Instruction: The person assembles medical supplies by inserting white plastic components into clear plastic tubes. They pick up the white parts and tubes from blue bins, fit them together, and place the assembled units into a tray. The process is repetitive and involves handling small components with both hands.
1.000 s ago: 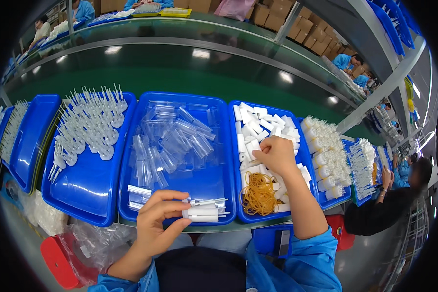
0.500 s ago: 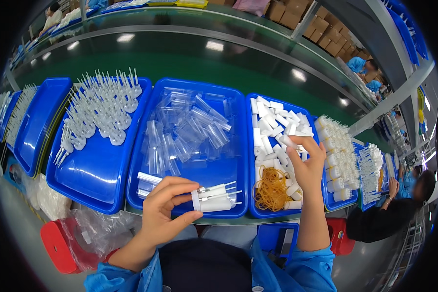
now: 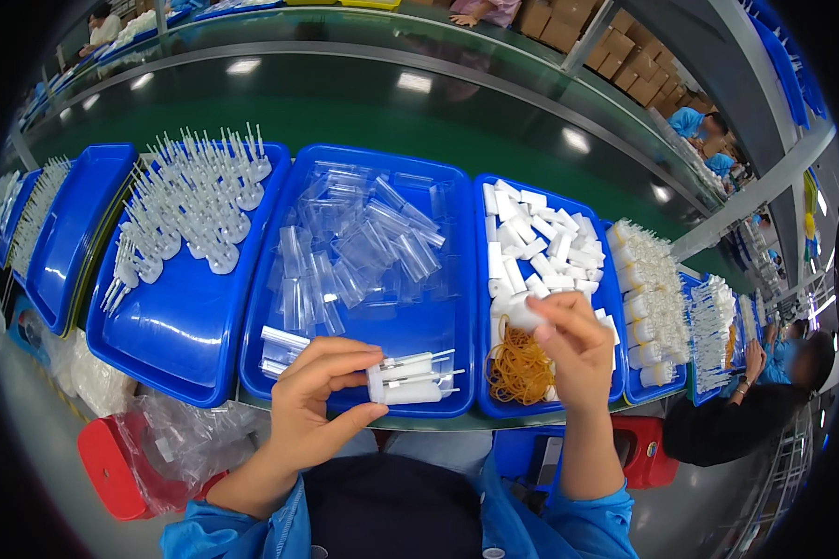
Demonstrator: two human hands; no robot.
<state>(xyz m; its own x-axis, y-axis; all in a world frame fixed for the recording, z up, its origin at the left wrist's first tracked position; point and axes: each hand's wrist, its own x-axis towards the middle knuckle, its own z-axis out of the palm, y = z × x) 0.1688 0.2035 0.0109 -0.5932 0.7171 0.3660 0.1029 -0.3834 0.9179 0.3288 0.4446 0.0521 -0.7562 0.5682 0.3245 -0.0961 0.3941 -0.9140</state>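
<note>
Between its thumb and fingers, my left hand (image 3: 312,396) grips the pale round base of a plastic part with thin rods (image 3: 410,382). The rods point right, and white cylinders sit around some of them. My right hand (image 3: 576,349) pinches a white plastic cylinder (image 3: 526,315) by thumb and fingertips. It hovers over the near part of a blue tray (image 3: 615,279) of loose white cylinders (image 3: 555,247). Beneath that hand lies a tangle of tan rubber bands (image 3: 520,368), partly hidden by it.
A blue tray (image 3: 382,321) holds clear plastic sleeves (image 3: 359,247). Left of it, another blue tray (image 3: 163,349) carries upright rodded parts (image 3: 196,200). Bundled parts (image 3: 645,298) fill a tray at the right. Beyond runs a green conveyor belt (image 3: 345,112). A co-worker (image 3: 764,401) sits at the right.
My right hand has moved left and nearer to me with the white cylinder, from over the cylinder pile to above the rubber bands. My left hand stays nearly still.
</note>
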